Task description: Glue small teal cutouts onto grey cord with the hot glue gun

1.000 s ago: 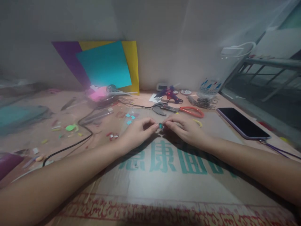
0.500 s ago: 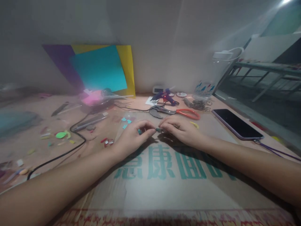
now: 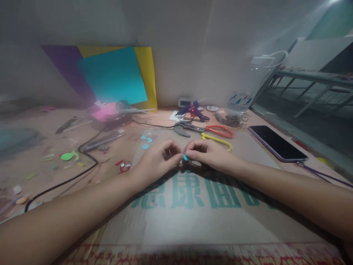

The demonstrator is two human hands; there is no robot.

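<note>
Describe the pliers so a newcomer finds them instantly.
From the turquoise sheet at the back, go right to the dark purple glue gun. The pliers lie just in front of it, their orange-red looped handles unlike the slim yellow piece beside them.

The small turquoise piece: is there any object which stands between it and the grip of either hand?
Nothing visible stands between them: the small turquoise piece is right at the fingertips of the left hand and the right hand. The red-handled tool lies beyond the hands.
</note>
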